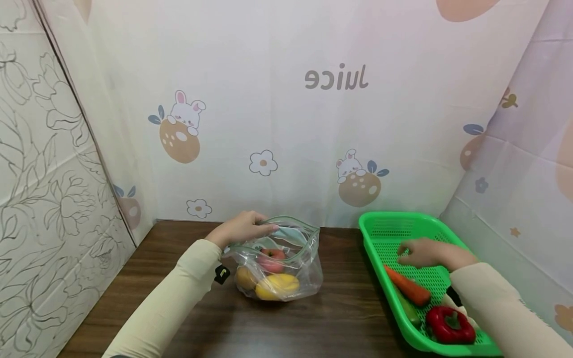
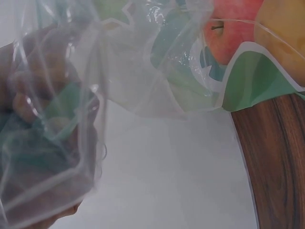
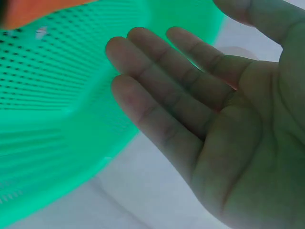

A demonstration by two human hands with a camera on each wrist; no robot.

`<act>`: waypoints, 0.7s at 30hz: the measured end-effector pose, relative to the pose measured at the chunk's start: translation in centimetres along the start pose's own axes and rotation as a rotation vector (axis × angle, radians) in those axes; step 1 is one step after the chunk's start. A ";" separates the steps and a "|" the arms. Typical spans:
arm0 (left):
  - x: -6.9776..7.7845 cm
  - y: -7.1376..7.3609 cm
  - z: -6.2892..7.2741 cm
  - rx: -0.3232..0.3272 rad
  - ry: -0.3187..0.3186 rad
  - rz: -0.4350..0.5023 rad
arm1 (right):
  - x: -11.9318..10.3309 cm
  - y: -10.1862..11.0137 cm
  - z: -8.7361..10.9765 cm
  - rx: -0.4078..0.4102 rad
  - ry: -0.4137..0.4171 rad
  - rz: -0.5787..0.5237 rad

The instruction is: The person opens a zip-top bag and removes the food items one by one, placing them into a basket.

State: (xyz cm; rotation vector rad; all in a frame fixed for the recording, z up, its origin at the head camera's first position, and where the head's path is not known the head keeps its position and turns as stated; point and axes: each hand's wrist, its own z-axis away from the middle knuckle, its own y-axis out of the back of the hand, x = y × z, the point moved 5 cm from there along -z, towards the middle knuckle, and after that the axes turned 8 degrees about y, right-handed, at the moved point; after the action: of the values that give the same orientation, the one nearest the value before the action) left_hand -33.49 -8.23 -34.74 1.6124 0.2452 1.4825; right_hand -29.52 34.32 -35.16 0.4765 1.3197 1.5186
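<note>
A clear zip bag [image 1: 309,278] stands on the table with its mouth open. Inside it are a red apple [image 1: 271,260], a yellow fruit [image 1: 277,287] and a brownish round fruit [image 1: 244,278]. My left hand [image 1: 241,228] pinches the bag's rim at its left side; in the left wrist view the fingers show blurred through the plastic [image 2: 52,143]. Over the green basket [image 1: 373,248], my right hand [image 1: 421,252] hovers above the carrot [image 1: 408,285]. It holds nothing, and its fingers [image 3: 157,112] are extended in the right wrist view.
Lower in the basket lie a red bell pepper [image 1: 447,325], a long green vegetable [image 1: 406,308] and a white item [image 1: 449,301] partly behind the right forearm. The basket stands at the right of the brown wooden table [image 1: 340,318]. A printed curtain [image 1: 277,109] hangs behind the table.
</note>
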 end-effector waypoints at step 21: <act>0.3 0.0 0.1 0.006 0.013 -0.026 | -11.5 4.0 0.7 0.158 0.305 0.104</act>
State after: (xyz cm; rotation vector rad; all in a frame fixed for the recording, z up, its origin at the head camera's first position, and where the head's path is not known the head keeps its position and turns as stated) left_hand -33.32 -8.05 -34.56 1.5998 0.2769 1.4742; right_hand -26.08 25.20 -27.82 0.4298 1.6830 1.6262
